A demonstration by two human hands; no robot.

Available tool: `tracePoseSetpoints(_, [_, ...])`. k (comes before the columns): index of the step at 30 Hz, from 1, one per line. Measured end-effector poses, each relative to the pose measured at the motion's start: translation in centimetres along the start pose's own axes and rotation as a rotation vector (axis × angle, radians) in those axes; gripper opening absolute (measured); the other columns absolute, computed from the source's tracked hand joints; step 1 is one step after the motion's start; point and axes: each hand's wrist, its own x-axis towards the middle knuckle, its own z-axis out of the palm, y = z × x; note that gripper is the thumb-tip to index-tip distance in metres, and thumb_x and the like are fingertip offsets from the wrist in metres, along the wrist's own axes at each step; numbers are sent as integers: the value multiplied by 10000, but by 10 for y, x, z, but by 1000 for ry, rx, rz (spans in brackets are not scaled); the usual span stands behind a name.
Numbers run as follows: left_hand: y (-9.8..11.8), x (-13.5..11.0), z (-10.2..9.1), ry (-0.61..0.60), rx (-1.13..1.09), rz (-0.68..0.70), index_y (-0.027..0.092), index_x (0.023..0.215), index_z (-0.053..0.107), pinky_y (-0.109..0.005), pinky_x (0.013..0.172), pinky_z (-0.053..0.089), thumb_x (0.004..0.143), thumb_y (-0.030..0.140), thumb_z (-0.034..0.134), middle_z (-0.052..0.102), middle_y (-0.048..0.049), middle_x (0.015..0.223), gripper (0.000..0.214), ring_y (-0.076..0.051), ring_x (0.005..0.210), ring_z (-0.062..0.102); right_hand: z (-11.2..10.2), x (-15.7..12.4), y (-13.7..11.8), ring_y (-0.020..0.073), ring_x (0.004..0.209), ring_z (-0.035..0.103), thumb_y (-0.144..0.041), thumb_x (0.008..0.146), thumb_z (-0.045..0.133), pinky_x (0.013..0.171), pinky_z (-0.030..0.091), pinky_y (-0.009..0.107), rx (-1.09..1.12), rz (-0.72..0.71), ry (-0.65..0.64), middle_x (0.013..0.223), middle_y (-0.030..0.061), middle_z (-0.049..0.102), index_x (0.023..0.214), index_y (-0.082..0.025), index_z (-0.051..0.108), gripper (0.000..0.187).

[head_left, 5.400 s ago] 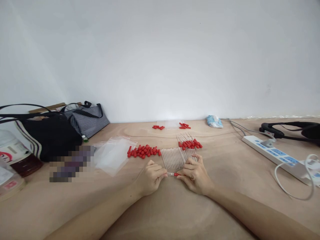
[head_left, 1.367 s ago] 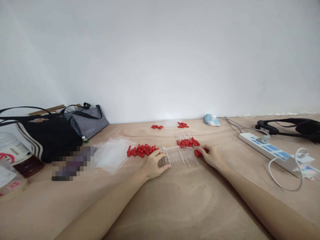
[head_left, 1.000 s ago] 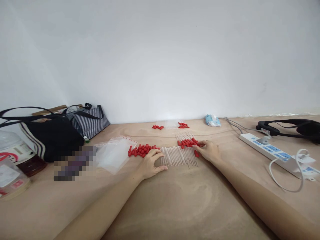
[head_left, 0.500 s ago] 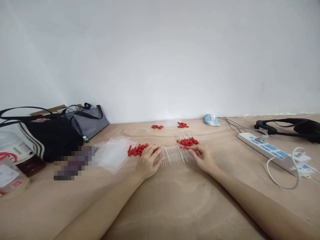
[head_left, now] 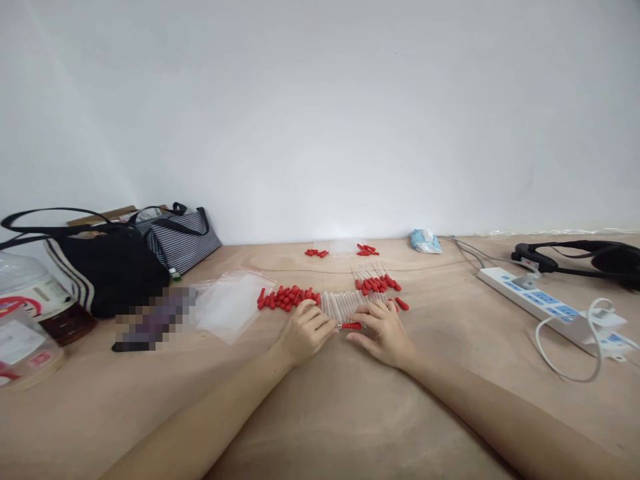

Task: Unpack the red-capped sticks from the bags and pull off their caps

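My left hand (head_left: 309, 332) is closed on a dropper, a thin glass tube hidden mostly by the fingers, with a red rubber bulb (head_left: 351, 326) on its end that points right. My right hand (head_left: 383, 331) is around the bulb's far end, thumb below it and fingers above, with a gap showing between them. Just behind both hands lies a row of bare glass tubes (head_left: 345, 303). A heap of loose red bulbs (head_left: 287, 298) sits beyond my left hand. Behind my right hand lie several droppers with red bulbs (head_left: 379, 283).
Clear zip bags (head_left: 233, 303) lie to the left, near black (head_left: 120, 267) and striped bags (head_left: 183, 243). Bottles (head_left: 45, 300) stand far left. More bagged droppers (head_left: 345, 248) lie by the wall. On the right are a tissue pack (head_left: 425, 241), a power strip (head_left: 545, 300) and a black headset (head_left: 580, 257).
My hands have come together in front of the tube row. The red bulb now sits between them on a tube in my left hand. One bulbed piece lies right of the pile.
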Motion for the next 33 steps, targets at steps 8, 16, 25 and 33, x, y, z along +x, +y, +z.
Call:
tracePoseSetpoints(8, [5, -3, -10, -23, -69, 13, 178, 711, 579, -317, 749, 375, 867, 202, 414, 543, 8, 572, 228, -111, 584, 483, 1, -5, -5, 138, 684, 432, -292, 822, 502, 758, 217, 366, -68, -140, 59, 598, 0, 571, 825, -263, 673, 174])
tracePoseSetpoints(16, [1, -5, -10, -7, -169, -17, 182, 693, 571, -303, 721, 375, 867, 183, 397, 555, 10, 573, 246, -107, 572, 489, -6, -9, -3, 142, 702, 462, -254, 801, 499, 838, 226, 407, -5, -128, 37, 607, -6, 578, 789, -247, 670, 171])
tracePoseSetpoints(25, [-12, -19, -1, 48, -206, -334, 168, 1051, 547, -252, 688, 456, 866, 166, 354, 569, -54, 825, 267, -137, 764, 552, -16, -11, 49, 166, 707, 538, -380, 807, 443, 667, 421, 305, 220, 377, 208, 771, 55, 581, 897, -209, 651, 284])
tracePoseSetpoints(33, [-10, -2, 21, 93, -224, -485, 133, 1049, 521, -270, 689, 484, 824, 120, 350, 523, -59, 808, 283, -150, 748, 558, -31, -11, 84, 151, 576, 538, -388, 690, 518, 511, 366, 251, 42, 890, 101, 655, 24, 601, 837, -169, 594, 274])
